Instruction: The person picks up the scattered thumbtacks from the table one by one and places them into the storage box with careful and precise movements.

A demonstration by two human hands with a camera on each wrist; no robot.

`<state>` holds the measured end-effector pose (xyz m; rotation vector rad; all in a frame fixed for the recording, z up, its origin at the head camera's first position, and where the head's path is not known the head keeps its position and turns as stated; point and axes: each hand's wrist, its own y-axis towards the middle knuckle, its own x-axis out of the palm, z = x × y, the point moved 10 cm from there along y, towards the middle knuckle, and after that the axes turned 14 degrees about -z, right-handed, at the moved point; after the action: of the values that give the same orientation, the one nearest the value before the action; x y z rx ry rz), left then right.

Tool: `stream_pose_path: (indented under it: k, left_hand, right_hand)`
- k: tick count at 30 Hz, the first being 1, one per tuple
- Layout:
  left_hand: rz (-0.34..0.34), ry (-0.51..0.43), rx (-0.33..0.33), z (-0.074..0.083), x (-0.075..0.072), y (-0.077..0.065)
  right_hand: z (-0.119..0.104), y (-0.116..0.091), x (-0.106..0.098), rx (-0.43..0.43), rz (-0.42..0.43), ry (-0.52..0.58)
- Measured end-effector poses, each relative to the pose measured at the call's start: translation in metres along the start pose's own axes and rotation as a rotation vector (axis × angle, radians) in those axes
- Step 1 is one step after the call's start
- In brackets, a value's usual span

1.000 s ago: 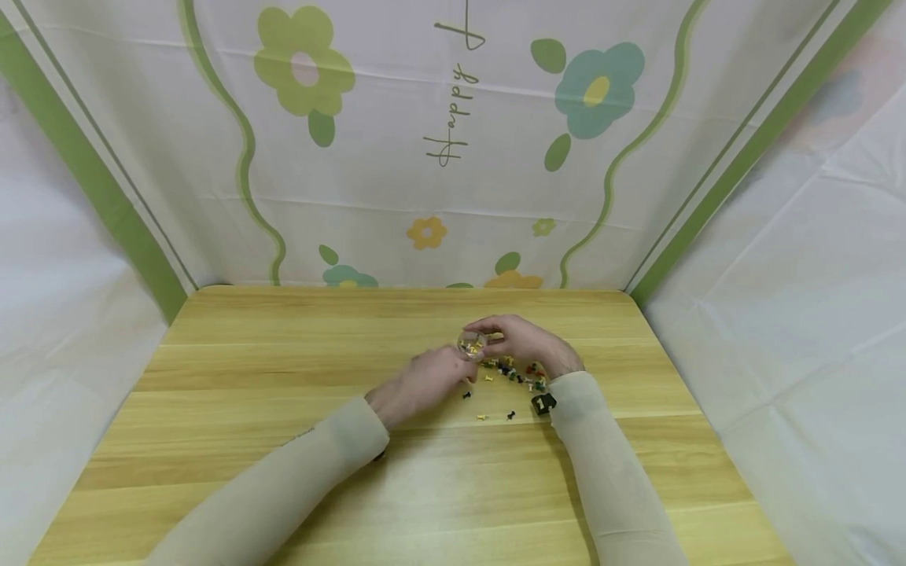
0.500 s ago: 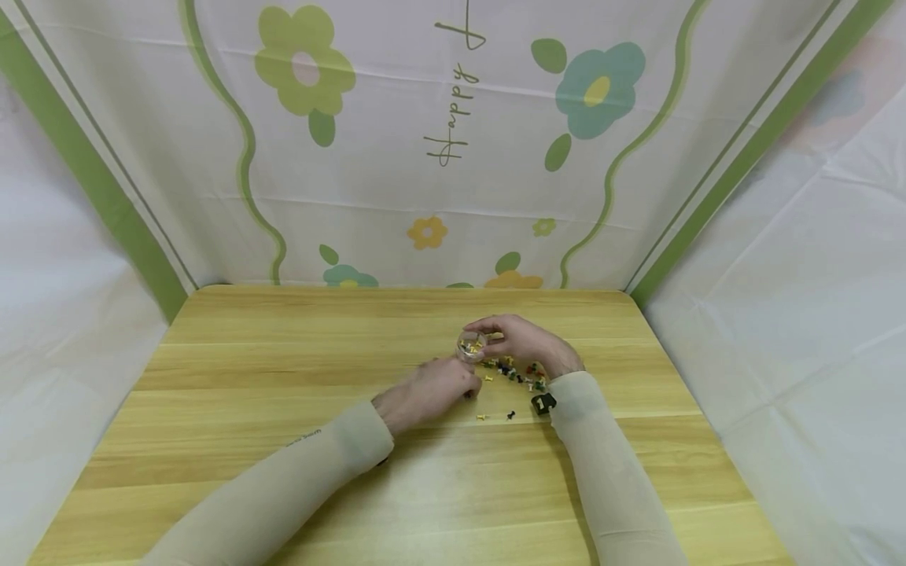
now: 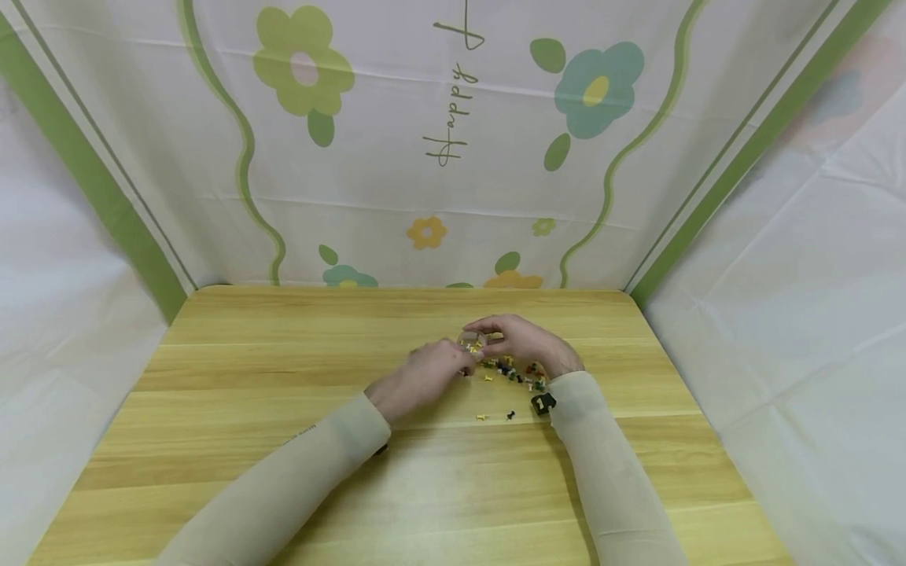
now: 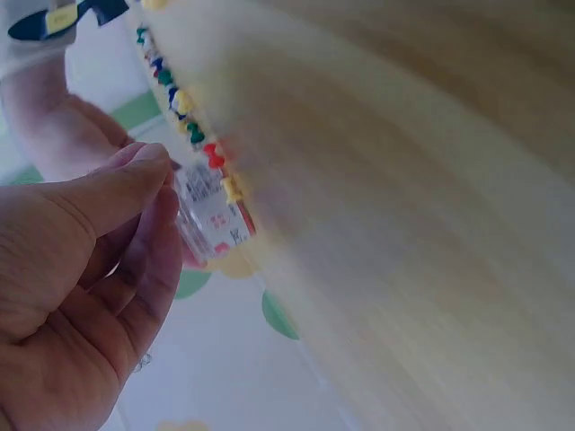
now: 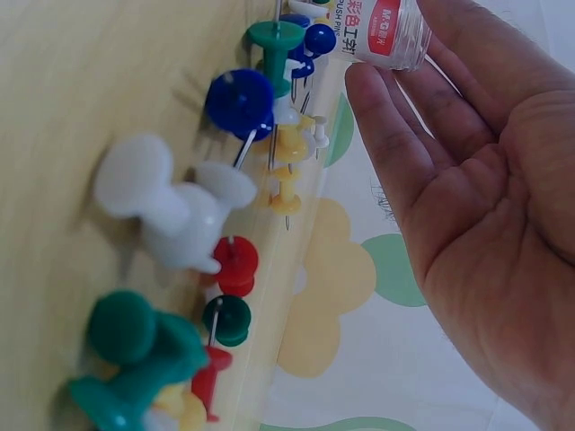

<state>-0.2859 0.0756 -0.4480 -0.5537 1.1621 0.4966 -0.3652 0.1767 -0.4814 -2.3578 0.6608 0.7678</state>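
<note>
My right hand [image 3: 527, 343] holds a small clear round jar [image 3: 471, 343] near the middle of the table, fingers and thumb to either side. Several yellow and pale push pins lie inside; a red-and-white label [image 5: 384, 25] shows on its wall in the right wrist view. My left hand [image 3: 423, 379] is right at the jar's near side, thumb and forefinger pinched together. A dark push pin [image 3: 465, 373] shows at those fingertips, mostly hidden by them. Close below my right palm lie scattered push pins, among them a blue push pin [image 5: 239, 103] and a white push pin [image 5: 166, 202].
Nearer to me on the wooden table [image 3: 439, 487] are a yellow push pin [image 3: 481, 417] and a dark push pin [image 3: 511, 414]. A black device [image 3: 543, 403] sits at my right cuff. Flowered cloth [image 3: 396, 181] hangs behind the table's far edge.
My left hand dips from the jar toward me, to where a dark push pin lay, then rises back to the jar. That pin is gone from its spot. The right hand stays still.
</note>
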Motion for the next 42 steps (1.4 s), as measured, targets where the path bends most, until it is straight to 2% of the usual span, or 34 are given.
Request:
stream_pose_path:
  k: [4, 10, 15, 19, 28, 32, 36, 40, 42]
  left_hand:
    - [0.057, -0.051, -0.01, -0.008, -0.009, 0.0]
    - [0.143, -0.059, -0.06, -0.02, -0.019, 0.003]
    - [0.146, -0.087, -0.125, -0.029, -0.02, 0.009]
    - [0.148, -0.09, -0.151, -0.032, -0.019, 0.014]
    - [0.145, -0.109, -0.151, -0.035, -0.014, 0.021]
    - [0.157, -0.076, -0.138, -0.033, -0.017, 0.02]
    - [0.166, -0.023, -0.08, -0.02, -0.021, 0.013]
    - [0.14, 0.044, -0.021, -0.002, -0.02, 0.006]
    - [0.109, 0.084, -0.015, 0.004, -0.016, 0.005]
  right_hand:
    - [0.0, 0.0, 0.0, -0.001, 0.001, 0.006]
    - [0.001, 0.001, 0.0, 0.001, 0.007, 0.01]
    - [0.001, 0.001, -0.002, 0.004, 0.014, -0.011]
    - [0.002, 0.002, -0.002, 0.017, 0.013, -0.012]
    - [0.001, 0.002, -0.001, 0.021, 0.007, 0.012]
    - [0.001, 0.002, -0.001, 0.012, 0.004, 0.02]
    - [0.001, 0.002, -0.001, 0.0, 0.006, 0.016]
    - [0.002, 0.001, -0.001, 0.004, 0.006, -0.007]
    - [0.002, 0.001, -0.001, 0.009, 0.002, -0.016]
